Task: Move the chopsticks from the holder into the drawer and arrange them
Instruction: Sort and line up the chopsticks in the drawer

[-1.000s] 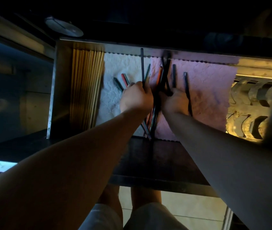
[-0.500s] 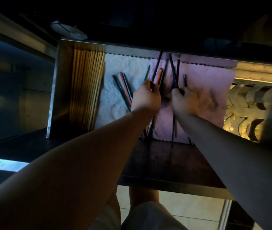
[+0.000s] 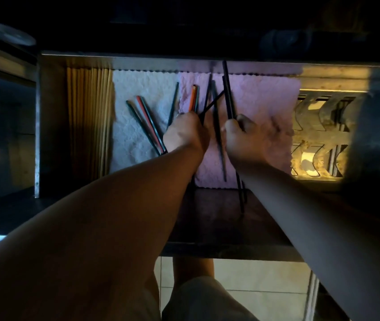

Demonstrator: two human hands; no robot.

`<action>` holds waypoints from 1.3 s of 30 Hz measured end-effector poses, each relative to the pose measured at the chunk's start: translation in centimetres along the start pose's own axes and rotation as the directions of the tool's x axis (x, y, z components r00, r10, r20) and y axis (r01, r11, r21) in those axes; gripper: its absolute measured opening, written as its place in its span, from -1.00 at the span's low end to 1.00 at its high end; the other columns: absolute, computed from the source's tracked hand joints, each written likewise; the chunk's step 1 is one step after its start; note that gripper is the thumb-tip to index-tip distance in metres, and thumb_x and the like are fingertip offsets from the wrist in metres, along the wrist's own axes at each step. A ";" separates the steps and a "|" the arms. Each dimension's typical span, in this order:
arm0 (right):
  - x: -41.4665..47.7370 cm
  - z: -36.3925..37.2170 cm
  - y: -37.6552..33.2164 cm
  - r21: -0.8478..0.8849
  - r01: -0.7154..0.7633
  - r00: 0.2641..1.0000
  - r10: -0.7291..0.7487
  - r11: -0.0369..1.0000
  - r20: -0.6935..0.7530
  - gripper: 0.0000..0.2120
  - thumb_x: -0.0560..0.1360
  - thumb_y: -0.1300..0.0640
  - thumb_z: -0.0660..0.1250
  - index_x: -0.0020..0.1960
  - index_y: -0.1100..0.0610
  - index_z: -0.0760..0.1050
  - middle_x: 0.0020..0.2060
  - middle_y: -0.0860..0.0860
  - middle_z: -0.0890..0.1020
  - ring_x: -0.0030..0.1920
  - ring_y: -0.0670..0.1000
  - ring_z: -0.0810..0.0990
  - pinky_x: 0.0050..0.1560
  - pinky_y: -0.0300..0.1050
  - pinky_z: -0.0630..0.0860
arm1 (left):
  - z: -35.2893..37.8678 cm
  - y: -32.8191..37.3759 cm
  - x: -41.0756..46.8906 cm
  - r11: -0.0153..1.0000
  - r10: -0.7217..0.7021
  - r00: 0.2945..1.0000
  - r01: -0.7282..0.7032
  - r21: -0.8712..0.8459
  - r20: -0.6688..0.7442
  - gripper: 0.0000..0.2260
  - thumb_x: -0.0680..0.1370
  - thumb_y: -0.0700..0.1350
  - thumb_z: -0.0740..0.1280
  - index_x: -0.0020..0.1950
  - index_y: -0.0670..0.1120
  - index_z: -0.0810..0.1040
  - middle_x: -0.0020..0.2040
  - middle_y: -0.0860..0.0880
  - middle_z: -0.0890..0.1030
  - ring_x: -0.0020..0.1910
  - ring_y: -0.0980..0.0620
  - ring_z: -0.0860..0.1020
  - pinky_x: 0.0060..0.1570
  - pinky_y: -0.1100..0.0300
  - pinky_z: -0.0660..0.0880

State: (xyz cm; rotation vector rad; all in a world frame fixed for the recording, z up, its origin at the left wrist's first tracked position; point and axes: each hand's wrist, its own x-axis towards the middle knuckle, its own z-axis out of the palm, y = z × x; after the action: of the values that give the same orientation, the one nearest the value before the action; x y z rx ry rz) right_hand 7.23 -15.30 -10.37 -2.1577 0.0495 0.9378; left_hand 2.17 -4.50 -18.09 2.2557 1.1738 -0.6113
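Both hands work inside the open drawer (image 3: pixel 38 126). Our left hand (image 3: pixel 184 133) is closed around a fan of dark chopsticks (image 3: pixel 207 98), with an orange chopstick (image 3: pixel 193 98) rising just beside its knuckles. Our right hand (image 3: pixel 242 137) is clenched on two black chopsticks (image 3: pixel 228 96), held nearly upright, their tips reaching the drawer's far wall. Loose on the white liner (image 3: pixel 138 89): a red chopstick (image 3: pixel 148 121) between dark ones, lying aslant. One further dark chopstick (image 3: pixel 218 135) lies on the pink liner (image 3: pixel 265 96) between our hands. Against the left wall: a neat row of pale wooden chopsticks (image 3: pixel 89 121). At right: a lit metal rack (image 3: pixel 318 135) with curved slots.
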 end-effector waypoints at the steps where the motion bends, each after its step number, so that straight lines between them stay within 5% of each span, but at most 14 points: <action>1: 0.3 0.7 0.9 0.039 -0.002 1.000 0.002 0.999 -0.004 -0.69 0.66 0.18 0.06 0.20 0.34 0.46 0.08 0.23 0.56 -0.12 -0.19 0.39 -0.40 -0.69 0.14 | -0.1 0.3 -0.1 1.000 0.012 1.000 -0.012 0.000 0.003 -0.47 0.56 0.30 0.13 0.08 -0.10 0.62 0.00 -0.13 0.64 -0.01 -0.19 0.63 -0.18 0.09 0.44; 3: 0.6 2.5 1.1 0.059 0.031 0.999 -0.028 0.998 -0.047 -0.78 0.60 0.17 0.19 -0.02 0.31 0.53 -0.17 0.15 0.59 -0.43 -0.20 0.45 -0.35 -0.56 0.26 | -0.5 0.9 -0.3 1.000 -0.005 1.000 0.005 -0.010 0.028 -0.50 0.56 0.27 0.16 0.10 -0.12 0.60 0.05 -0.14 0.63 0.02 -0.18 0.62 -0.18 0.10 0.42; 7: 1.9 4.0 1.9 0.166 -0.004 1.000 0.006 0.986 -0.016 -0.80 0.56 0.13 0.27 -0.23 0.13 0.44 -0.46 0.00 0.42 -0.47 -0.07 0.41 -0.45 -0.25 0.33 | -2.1 1.0 -1.0 1.000 0.015 0.989 -0.011 -0.027 0.145 -0.58 0.61 0.14 0.14 0.18 -0.14 0.56 0.14 -0.21 0.60 0.09 -0.21 0.59 -0.17 0.11 0.38; 14: 2.0 4.8 0.4 0.303 -0.129 0.990 0.104 0.944 0.099 -0.70 0.62 -0.01 0.17 -0.23 0.04 0.52 -0.58 -0.02 0.28 -0.65 -0.06 0.25 -0.54 -0.31 0.18 | -5.3 -2.8 -0.6 0.977 0.008 0.988 0.024 -0.213 0.151 -0.72 0.61 -0.10 0.14 0.18 -0.22 0.51 0.12 -0.28 0.58 0.12 -0.29 0.54 -0.02 0.08 0.44; 22: 2.5 6.8 0.1 0.266 -0.122 0.992 0.111 0.956 0.055 -0.66 0.60 0.05 0.21 -0.33 0.06 0.50 -0.55 0.00 0.34 -0.69 -0.12 0.24 -0.56 -0.37 0.13 | -6.6 -8.2 -0.7 0.934 -0.267 0.963 0.264 -0.241 0.018 -0.76 0.56 -0.19 0.22 0.22 -0.13 0.47 0.13 -0.15 0.59 0.11 -0.16 0.58 -0.04 0.08 0.48; 29: 2.0 7.1 1.3 0.243 -0.112 0.993 0.101 0.964 0.058 -0.71 0.39 -0.17 0.20 -0.42 -0.13 0.57 -0.52 0.04 0.34 -0.59 0.00 0.27 -0.43 -0.26 0.18 | -5.2 -8.0 0.0 0.733 -0.426 0.896 0.425 -0.530 0.129 -0.76 0.58 -0.19 0.23 0.21 -0.18 0.55 -0.05 -0.07 0.58 0.01 -0.07 0.61 -0.15 0.18 0.49; 34: 2.1 7.2 1.8 0.272 -0.131 0.991 0.122 0.953 0.049 -0.67 0.52 -0.07 0.22 -0.37 0.00 0.54 -0.55 0.00 0.36 -0.65 -0.06 0.28 -0.48 -0.33 0.18 | -4.3 -7.4 0.1 0.695 -0.310 0.940 0.328 -0.640 0.145 -0.70 0.56 -0.24 0.20 0.23 -0.08 0.58 0.04 -0.12 0.63 0.09 -0.15 0.62 0.09 0.10 0.56; 39: 2.0 7.1 1.7 0.306 -0.119 0.992 0.102 0.944 0.074 -0.69 0.61 0.06 0.20 -0.29 0.05 0.50 -0.51 0.02 0.38 -0.69 -0.14 0.26 -0.57 -0.40 0.15 | -3.9 -6.7 0.0 0.753 -0.134 0.967 0.241 -0.612 0.216 -0.68 0.60 -0.20 0.17 0.31 0.00 0.52 0.09 -0.09 0.65 -0.40 0.08 0.50 -0.45 0.31 0.34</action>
State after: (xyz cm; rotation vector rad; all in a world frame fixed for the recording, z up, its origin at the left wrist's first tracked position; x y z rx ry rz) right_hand 3.80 -11.24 -15.77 -1.8512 0.2754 0.9838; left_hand -2.89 1.23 -16.65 1.4960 1.2947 -0.3747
